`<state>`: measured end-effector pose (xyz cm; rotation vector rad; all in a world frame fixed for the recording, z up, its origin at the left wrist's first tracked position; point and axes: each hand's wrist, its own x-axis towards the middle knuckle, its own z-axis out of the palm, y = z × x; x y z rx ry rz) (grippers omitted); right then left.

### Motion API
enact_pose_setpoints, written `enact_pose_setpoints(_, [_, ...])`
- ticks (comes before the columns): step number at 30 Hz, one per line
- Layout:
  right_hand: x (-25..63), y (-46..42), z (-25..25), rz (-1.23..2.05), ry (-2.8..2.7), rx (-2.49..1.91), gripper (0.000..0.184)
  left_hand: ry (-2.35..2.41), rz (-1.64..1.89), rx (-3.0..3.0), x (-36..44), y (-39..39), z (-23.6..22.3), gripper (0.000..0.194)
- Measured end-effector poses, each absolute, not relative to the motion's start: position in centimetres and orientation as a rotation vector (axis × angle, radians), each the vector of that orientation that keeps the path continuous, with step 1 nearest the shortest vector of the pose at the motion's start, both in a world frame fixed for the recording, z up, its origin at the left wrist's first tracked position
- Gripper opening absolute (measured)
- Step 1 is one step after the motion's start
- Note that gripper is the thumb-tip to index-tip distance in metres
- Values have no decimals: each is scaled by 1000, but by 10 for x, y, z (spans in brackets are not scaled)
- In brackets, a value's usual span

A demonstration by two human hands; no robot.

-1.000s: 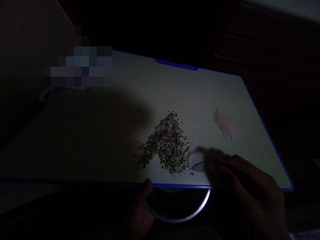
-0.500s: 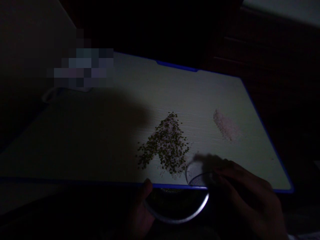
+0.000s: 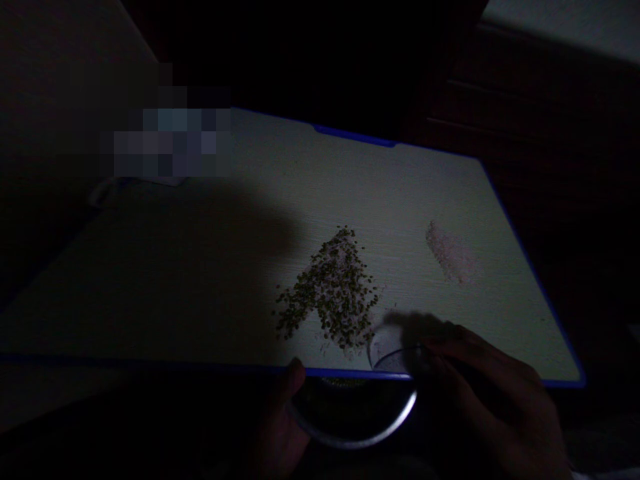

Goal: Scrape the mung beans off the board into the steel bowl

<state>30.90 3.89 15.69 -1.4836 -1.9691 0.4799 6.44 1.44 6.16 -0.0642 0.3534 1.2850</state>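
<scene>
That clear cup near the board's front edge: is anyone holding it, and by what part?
Yes, the right hand holds the clear cup by its right side; shadow hides the exact grip.

The left hand (image 3: 280, 420) raises its thumb; the right hand (image 3: 493, 400) curls.
</scene>
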Motion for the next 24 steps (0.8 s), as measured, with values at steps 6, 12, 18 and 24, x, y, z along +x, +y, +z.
enact_pose_setpoints(6, [302,47,157,512,-1762,-1677,20,302,1287,-102,60,11,54,34])
enact_pose_setpoints(12, [302,48,156,466,-1747,-1674,21,219,1269,-96,61,13,57,32])
enact_pose_setpoints(18, [300,49,158,477,-1876,-1543,20,202,1255,-59,62,11,57,33])
enact_pose_setpoints(24, [304,45,156,502,-1898,-1524,22,402,1266,-83,59,6,47,27])
